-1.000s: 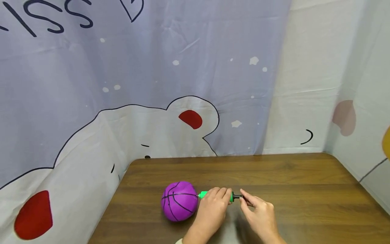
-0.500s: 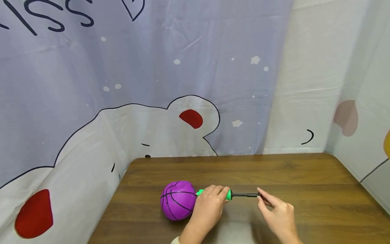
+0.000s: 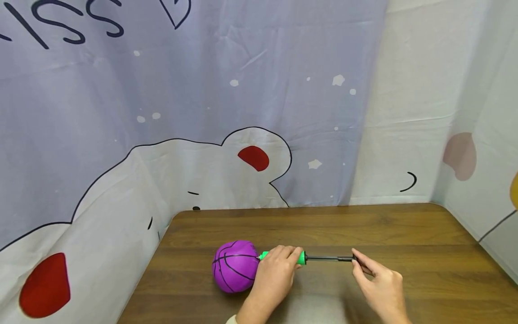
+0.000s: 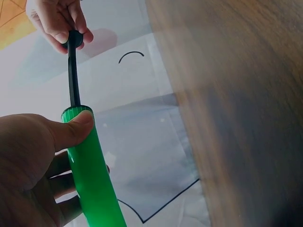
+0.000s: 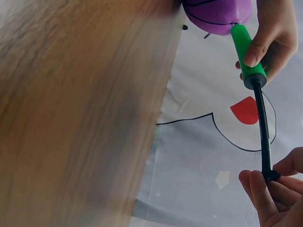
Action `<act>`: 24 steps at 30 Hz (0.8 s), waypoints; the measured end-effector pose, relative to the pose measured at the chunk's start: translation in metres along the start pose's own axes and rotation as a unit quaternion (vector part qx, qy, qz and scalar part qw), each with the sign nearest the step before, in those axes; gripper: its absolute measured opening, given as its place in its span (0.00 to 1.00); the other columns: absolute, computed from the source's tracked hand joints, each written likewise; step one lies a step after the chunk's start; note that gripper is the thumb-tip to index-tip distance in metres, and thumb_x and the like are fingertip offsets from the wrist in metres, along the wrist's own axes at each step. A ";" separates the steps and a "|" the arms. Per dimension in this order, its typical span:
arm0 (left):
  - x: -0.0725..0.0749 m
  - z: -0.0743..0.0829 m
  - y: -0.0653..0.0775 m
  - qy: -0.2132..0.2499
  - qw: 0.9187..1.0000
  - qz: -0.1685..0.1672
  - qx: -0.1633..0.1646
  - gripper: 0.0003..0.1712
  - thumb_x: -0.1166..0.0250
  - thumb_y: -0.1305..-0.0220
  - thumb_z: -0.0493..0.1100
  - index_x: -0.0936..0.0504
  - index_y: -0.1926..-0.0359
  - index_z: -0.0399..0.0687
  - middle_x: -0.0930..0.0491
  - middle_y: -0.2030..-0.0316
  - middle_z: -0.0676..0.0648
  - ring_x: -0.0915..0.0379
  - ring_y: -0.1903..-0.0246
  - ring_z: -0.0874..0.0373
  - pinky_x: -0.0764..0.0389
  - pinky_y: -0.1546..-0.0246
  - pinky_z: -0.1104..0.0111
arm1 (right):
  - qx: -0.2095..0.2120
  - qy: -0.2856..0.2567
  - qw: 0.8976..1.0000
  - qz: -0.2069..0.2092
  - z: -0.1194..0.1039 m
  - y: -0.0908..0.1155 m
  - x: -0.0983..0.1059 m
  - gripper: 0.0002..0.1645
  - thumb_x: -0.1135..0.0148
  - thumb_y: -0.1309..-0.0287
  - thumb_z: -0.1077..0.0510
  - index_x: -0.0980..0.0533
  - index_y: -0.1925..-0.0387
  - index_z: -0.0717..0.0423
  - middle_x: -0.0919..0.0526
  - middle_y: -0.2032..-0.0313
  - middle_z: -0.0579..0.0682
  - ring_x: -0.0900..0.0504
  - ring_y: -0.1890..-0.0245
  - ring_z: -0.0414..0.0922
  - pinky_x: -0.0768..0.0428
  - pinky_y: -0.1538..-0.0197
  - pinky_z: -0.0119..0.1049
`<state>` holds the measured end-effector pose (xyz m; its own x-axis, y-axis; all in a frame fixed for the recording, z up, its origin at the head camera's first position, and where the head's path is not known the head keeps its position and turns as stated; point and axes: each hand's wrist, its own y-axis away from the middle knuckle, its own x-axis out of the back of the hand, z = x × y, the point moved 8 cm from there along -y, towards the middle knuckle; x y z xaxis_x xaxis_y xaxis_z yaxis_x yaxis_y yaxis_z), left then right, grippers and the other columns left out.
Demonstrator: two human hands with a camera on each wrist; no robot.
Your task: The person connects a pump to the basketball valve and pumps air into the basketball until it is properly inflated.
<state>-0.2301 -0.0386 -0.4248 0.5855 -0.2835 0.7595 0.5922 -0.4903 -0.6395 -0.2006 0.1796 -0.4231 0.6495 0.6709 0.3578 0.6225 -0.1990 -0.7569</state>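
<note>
A purple ball (image 3: 235, 266) with black basketball lines sits on the wooden table, slightly dented in shape. A green hand pump (image 4: 94, 175) lies level, its tip meeting the ball's right side. My left hand (image 3: 277, 274) grips the pump's green barrel, thumb along it near the collar. The black pump rod (image 3: 328, 258) stands far out of the barrel. At the rod's end, my right hand (image 3: 379, 281) pinches the small black handle (image 5: 271, 175) between thumb and fingers. In the right wrist view the pump's nozzle end reaches the ball; the needle itself is barely visible.
The brown wooden table (image 3: 425, 252) stretches behind and to the right of the hands. A printed cloth (image 3: 194, 90) with bear drawings hangs along the table's back and sides.
My right hand has moved right, drawing the black rod much farther out of the barrel. My left hand, the barrel and the ball have shifted slightly left.
</note>
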 end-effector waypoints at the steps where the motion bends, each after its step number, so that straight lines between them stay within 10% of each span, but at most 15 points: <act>1: 0.000 0.000 0.000 0.001 1.000 0.000 0.000 0.24 0.23 0.48 0.50 0.15 0.49 0.53 0.15 0.58 0.55 0.18 0.56 0.61 0.18 0.48 0.70 | -0.005 0.001 1.000 -0.002 0.001 0.000 0.001 0.18 0.29 0.57 0.72 0.11 0.60 0.58 0.10 0.72 0.53 0.25 0.68 0.14 0.33 0.82 0.20; 9: 0.003 0.004 -0.002 -0.007 1.000 0.009 -0.010 0.25 0.22 0.49 0.51 0.14 0.50 0.51 0.14 0.58 0.53 0.18 0.57 0.61 0.18 0.49 0.70 | -0.015 0.006 1.000 -0.007 -0.001 -0.001 0.002 0.18 0.29 0.55 0.71 0.11 0.59 0.56 0.10 0.71 0.52 0.24 0.67 0.15 0.42 0.86 0.18; 16: 0.004 0.012 -0.003 -0.045 0.998 0.031 -0.029 0.22 0.24 0.48 0.51 0.13 0.52 0.49 0.13 0.59 0.54 0.19 0.61 0.60 0.17 0.52 0.71 | 0.060 0.023 0.998 0.008 -0.026 0.005 -0.020 0.19 0.28 0.60 0.71 0.11 0.61 0.57 0.10 0.72 0.50 0.14 0.76 0.34 0.21 0.77 0.25; 24: 0.001 0.022 -0.001 -0.050 0.997 0.032 -0.047 0.24 0.22 0.52 0.52 0.13 0.53 0.50 0.13 0.59 0.56 0.19 0.62 0.62 0.17 0.51 0.72 | 0.071 -0.016 0.997 -0.030 -0.041 0.017 -0.048 0.20 0.24 0.62 0.73 0.12 0.60 0.61 0.10 0.71 0.51 0.14 0.76 0.33 0.18 0.71 0.20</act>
<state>-0.2178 -0.0202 -0.4265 0.6755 -0.2363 0.6985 0.4995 -0.5502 -0.6692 -0.2031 0.1151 -0.4306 0.5976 0.7010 0.3891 0.5905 -0.0565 -0.8051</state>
